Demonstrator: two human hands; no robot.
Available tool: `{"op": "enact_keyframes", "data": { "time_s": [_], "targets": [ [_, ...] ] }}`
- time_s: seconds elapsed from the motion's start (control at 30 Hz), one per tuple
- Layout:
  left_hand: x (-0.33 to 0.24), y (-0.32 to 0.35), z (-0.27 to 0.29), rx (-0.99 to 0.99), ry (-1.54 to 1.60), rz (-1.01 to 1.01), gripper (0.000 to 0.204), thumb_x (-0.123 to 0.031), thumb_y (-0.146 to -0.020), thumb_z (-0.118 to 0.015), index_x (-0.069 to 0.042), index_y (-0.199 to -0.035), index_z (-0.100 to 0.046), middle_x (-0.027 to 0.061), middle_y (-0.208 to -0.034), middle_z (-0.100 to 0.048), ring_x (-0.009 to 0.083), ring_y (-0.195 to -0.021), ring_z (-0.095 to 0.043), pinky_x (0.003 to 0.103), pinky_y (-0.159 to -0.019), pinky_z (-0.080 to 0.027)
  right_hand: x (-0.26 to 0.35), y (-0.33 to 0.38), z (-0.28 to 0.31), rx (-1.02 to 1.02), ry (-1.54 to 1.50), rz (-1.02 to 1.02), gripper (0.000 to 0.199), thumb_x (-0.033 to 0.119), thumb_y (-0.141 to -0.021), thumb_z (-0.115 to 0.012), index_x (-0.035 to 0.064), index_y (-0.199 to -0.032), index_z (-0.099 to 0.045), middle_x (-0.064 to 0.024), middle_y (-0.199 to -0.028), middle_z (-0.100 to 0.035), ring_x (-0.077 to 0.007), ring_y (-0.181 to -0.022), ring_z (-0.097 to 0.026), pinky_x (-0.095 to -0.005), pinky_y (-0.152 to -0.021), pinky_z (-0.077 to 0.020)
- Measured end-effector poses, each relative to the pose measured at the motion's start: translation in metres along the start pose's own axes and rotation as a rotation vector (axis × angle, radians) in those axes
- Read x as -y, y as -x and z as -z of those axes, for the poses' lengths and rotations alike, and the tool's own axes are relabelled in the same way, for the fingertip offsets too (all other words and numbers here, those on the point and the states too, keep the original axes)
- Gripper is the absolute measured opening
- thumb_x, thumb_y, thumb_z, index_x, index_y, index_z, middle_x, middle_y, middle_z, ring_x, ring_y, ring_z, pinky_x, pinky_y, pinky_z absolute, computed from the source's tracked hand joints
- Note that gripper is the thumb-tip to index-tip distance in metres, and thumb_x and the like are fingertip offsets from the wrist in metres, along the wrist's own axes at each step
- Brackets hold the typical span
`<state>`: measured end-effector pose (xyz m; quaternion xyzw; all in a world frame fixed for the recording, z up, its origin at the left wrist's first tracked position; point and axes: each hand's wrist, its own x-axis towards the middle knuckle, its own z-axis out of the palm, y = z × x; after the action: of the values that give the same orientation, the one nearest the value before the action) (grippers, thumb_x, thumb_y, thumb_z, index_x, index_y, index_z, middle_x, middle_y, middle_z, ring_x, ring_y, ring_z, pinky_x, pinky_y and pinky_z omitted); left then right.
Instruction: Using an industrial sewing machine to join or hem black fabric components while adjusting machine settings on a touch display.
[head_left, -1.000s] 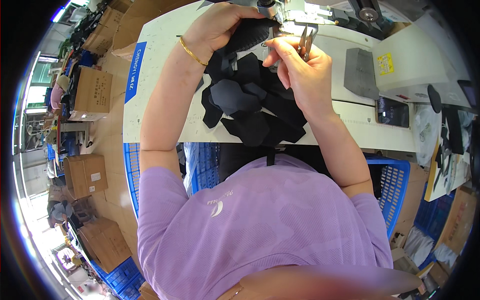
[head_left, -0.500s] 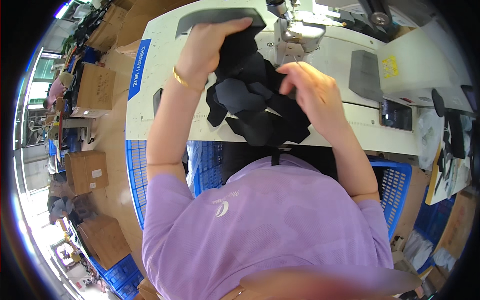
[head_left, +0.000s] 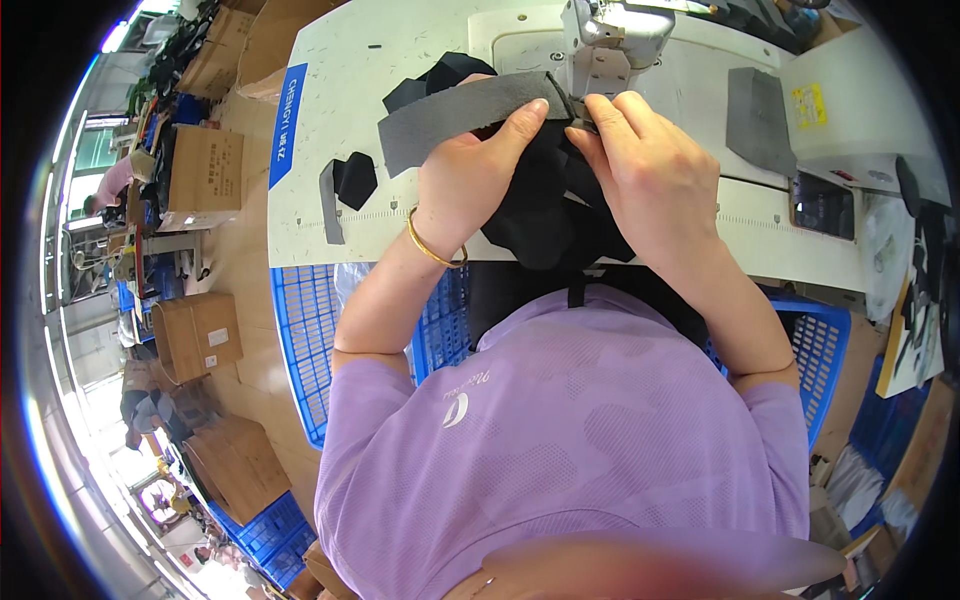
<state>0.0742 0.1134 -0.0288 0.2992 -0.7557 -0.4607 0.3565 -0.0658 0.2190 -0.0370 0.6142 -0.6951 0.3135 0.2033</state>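
Lilac short-sleeved shirt point(head_left: 570, 420) with mesh pattern, small white chest logo point(head_left: 457, 408), 1 gold bangle point(head_left: 432, 250) on left wrist

Sewing workshop: sewing machine point(head_left: 612, 40), crates point(head_left: 300, 330).

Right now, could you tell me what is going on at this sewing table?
A person in a purple shirt sits at a white table with a sewing machine. The left hand pinches a grey strip and the right hand presses its end by the machine's needle area. A pile of black pieces lies under both hands. Another black piece lies apart to the left.
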Motion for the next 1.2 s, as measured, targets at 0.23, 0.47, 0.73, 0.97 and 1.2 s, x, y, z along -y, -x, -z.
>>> {"op": "enact_keyframes", "data": {
  "time_s": [0.23,0.47,0.73,0.97,1.2],
  "targets": [
    [0.014,-0.007,0.023,0.191,0.797,0.313,0.017,-0.020,-0.095,-0.063,-0.003,-0.098,-0.062,0.0051,-0.085,-0.063,0.0128,-0.077,-0.056,0.026,-0.069,-0.044,-0.012,0.002,0.005,-0.045,-0.126,-0.068,0.018,0.025,-0.086,-0.070,0.0086,-0.089,-0.064,-0.0011,-0.074,-0.056,-0.0177,-0.061,-0.061,-0.0313,-0.049,-0.0459],
    [0.034,0.000,0.014,0.609,1.499,0.251,0.025,-0.027,-0.096,-0.057,-0.003,-0.101,-0.053,-0.0008,-0.075,-0.040,0.0085,-0.059,-0.038,0.025,-0.058,-0.033,0.005,0.000,0.008,-0.059,-0.613,-0.029,0.025,0.013,-0.082,-0.074,0.0015,-0.103,-0.066,-0.0071,-0.080,-0.059,-0.0184,-0.062,-0.061,-0.0287,-0.053,-0.0480],
    [0.041,0.010,0.011,0.602,1.726,0.280,0.021,-0.021,-0.096,-0.050,-0.001,-0.103,-0.052,-0.0011,-0.073,-0.040,0.0090,-0.057,-0.039,0.026,-0.058,-0.033,0.009,-0.004,-0.001,-0.092,-0.626,0.041,0.027,0.014,-0.081,-0.076,0.0015,-0.102,-0.064,-0.0060,-0.079,-0.060,-0.0182,-0.060,-0.059,-0.0276,-0.051,-0.0467],
    [0.053,0.011,0.104,0.264,1.233,0.186,0.032,-0.021,-0.095,-0.053,0.006,-0.112,-0.053,0.0002,-0.075,-0.042,0.0089,-0.057,-0.038,0.026,-0.059,-0.033,0.011,-0.002,0.000,-0.039,-0.693,-0.092,0.021,0.010,-0.081,-0.075,0.0020,-0.097,-0.065,-0.0048,-0.075,-0.055,-0.0132,-0.060,-0.055,-0.0245,-0.053,-0.0459],
    [0.055,0.052,0.075,0.406,1.516,0.408,0.047,-0.033,-0.100,-0.046,0.007,-0.124,-0.048,-0.0031,-0.072,-0.044,0.0036,-0.050,-0.036,0.021,-0.051,-0.030,0.032,-0.019,-0.027,0.215,-1.136,-0.322,0.015,0.007,-0.088,-0.068,-0.0005,-0.100,-0.066,-0.0012,-0.082,-0.063,-0.0049,-0.069,-0.054,-0.0199,-0.065,-0.0447]
  ]
}}
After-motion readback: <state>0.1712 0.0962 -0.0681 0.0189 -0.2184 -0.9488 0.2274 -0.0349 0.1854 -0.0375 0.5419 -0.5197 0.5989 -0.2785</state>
